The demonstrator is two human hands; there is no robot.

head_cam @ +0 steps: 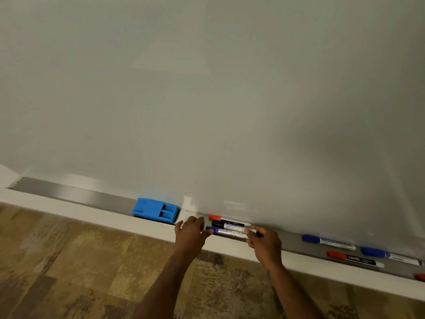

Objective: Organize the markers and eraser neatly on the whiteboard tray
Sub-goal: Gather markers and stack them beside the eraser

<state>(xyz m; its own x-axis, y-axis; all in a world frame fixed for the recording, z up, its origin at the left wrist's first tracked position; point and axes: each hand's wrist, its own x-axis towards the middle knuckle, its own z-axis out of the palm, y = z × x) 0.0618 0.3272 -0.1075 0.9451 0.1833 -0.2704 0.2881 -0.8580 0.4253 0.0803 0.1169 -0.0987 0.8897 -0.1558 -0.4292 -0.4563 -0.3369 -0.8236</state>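
Observation:
Three markers lie side by side on the grey whiteboard tray (69,194): a red-capped marker (226,219) at the back, a black-capped marker (230,225) in the middle and a purple-capped marker (226,232) in front. My left hand (190,231) touches their cap ends with spread fingers. My right hand (264,244) presses against their other ends, fingertips on the purple-capped marker. A blue eraser (155,212) sits on the tray just left of my left hand.
More markers lie scattered further right on the tray: a blue one (327,242), a red-capped Camlin one (355,259), another blue one (391,256) and a red tip (419,276) at the frame edge. The whiteboard (207,100) rises behind; wood-pattern floor (69,272) lies below.

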